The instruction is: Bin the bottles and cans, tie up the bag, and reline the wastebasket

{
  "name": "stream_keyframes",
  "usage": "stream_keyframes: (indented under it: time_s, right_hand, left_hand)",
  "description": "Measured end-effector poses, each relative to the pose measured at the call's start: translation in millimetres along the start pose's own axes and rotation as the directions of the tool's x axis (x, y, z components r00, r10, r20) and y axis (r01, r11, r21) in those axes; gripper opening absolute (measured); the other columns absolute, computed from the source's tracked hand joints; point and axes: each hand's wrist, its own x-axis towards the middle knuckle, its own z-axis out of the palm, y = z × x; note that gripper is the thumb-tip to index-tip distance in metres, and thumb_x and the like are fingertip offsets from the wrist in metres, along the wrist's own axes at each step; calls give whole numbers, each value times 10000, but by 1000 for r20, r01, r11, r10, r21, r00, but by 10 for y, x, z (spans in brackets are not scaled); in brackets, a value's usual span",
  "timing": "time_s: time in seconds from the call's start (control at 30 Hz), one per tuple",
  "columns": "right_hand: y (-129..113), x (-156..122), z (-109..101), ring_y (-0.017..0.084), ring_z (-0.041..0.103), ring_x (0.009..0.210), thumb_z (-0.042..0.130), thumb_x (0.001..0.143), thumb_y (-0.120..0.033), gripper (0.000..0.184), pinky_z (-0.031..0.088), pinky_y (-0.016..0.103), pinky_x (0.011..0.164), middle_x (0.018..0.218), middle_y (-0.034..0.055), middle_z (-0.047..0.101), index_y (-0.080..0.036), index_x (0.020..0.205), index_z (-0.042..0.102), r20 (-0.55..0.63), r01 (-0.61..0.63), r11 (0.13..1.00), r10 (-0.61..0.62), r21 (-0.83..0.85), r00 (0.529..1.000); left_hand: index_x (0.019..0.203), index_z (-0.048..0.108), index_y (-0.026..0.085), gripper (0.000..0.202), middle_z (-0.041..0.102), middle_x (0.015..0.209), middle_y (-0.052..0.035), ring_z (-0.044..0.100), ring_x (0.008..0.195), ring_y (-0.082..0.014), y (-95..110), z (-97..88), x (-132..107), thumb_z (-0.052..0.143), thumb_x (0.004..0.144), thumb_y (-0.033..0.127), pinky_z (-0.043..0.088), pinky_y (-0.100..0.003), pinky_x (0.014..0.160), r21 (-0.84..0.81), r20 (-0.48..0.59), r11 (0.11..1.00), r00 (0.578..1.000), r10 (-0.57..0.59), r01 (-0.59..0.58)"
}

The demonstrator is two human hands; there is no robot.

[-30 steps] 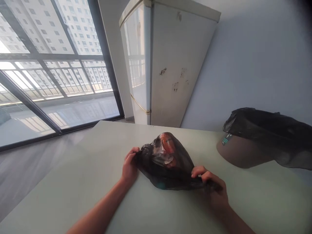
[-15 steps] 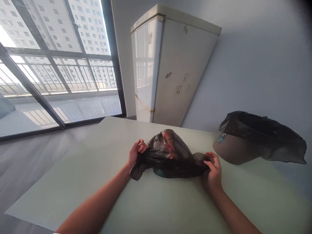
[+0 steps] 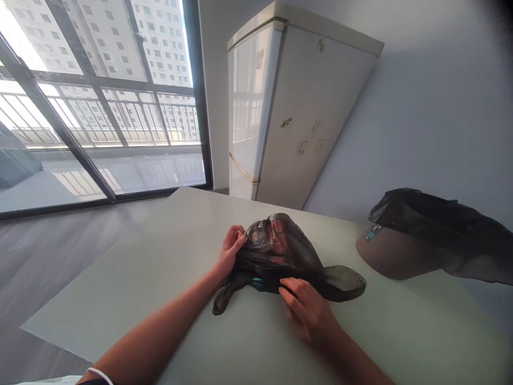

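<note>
A thin black plastic bag (image 3: 280, 256) lies in the middle of the pale table (image 3: 168, 278), bulging over something reddish-orange inside. My left hand (image 3: 231, 250) pinches the bag's left side, fingers closed on the plastic. My right hand (image 3: 306, 309) rests at the bag's near edge, fingers stretched forward and touching the plastic near a teal spot. One loose handle of the bag trails toward me at the left, another flap spreads out to the right.
A brown cap with a black veil (image 3: 420, 240) lies at the table's right. A worn white fridge (image 3: 288, 112) stands behind the table against the grey wall. Large windows (image 3: 100, 96) fill the left side, with floor below.
My right hand let go of the bag's right end and moved left to its near edge. The left hand stayed pinched on the left side. The camera shifted slightly.
</note>
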Motion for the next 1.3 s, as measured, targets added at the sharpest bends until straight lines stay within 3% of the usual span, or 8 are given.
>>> stream_keyframes:
  time_s: [0.17, 0.27, 0.37, 0.5, 0.7, 0.9, 1.03, 1.3]
  right_hand:
    - [40, -81, 172, 230, 699, 873, 545, 927, -32, 295, 552, 391, 768, 1022, 116, 747, -158, 1162, 672, -4, -49, 995, 49, -84, 999]
    - [57, -146, 178, 189, 664, 777, 447, 879, 51, 381, 522, 347, 718, 959, 93, 735, -151, 1104, 679, 44, -12, 1000, 13, -18, 999]
    - [41, -156, 131, 168, 618, 719, 458, 899, 15, 315, 478, 312, 651, 899, 66, 705, -171, 1046, 665, 148, 40, 990, -61, 139, 987]
    - [-4, -169, 38, 150, 595, 676, 445, 925, -42, 276, 430, 291, 598, 841, 36, 679, -200, 1013, 654, 253, 103, 949, -183, 298, 950]
    - [-3, -229, -14, 129, 582, 581, 545, 1012, -240, 171, 434, 269, 574, 713, 14, 649, -172, 1098, 676, 171, 0, 971, -42, 241, 984]
    - [83, -212, 24, 149, 599, 691, 705, 886, -33, 234, 504, 301, 647, 812, 39, 695, -163, 1079, 678, -90, 1, 994, 8, 110, 996]
    - [83, -178, 18, 175, 559, 748, 762, 816, 19, 307, 525, 348, 695, 827, 56, 658, -157, 1059, 697, -147, -36, 999, 35, -4, 989]
    - [128, -158, 31, 219, 575, 904, 754, 833, 17, 338, 547, 442, 848, 987, 98, 645, -168, 1112, 709, -141, -105, 993, 97, -52, 985]
  left_hand:
    - [1142, 716, 216, 485, 561, 1074, -76, 521, 951, -242, 112, 7, -74, 872, 761, 474, 429, -332, 879, 373, 367, 901, 927, 75, -220]
    - [1063, 757, 225, 342, 604, 1037, -88, 562, 947, -261, 127, 9, -66, 863, 779, 381, 437, -343, 885, 427, 468, 865, 883, 39, -265]
    - [967, 746, 216, 130, 614, 897, -61, 551, 840, -230, 79, 7, -62, 754, 881, 313, 424, -325, 813, 422, 393, 877, 918, 49, -228]
    - [949, 683, 207, 93, 630, 878, -35, 536, 822, -206, -15, -7, -48, 705, 909, 288, 415, -313, 808, 360, 111, 922, 988, 108, -142]
    - [931, 599, 213, 56, 532, 933, -23, 526, 862, -176, -90, -31, -1, 579, 946, 163, 449, -304, 804, 484, -41, 839, 951, 308, -251]
    - [782, 708, 209, 309, 488, 1097, -82, 519, 1010, -211, 22, 1, -118, 492, 818, -9, 484, -369, 873, 606, 308, 567, 821, 480, -558]
    - [1034, 741, 223, 380, 579, 1132, -101, 546, 995, -243, 181, 1, -158, 522, 770, 60, 489, -448, 924, 541, 638, 449, 695, 331, -711]
    - [1154, 742, 251, 566, 627, 1296, -96, 583, 1156, -273, 223, -79, -69, 515, 702, -3, 465, -489, 1079, 587, 703, 375, 681, 203, -718]
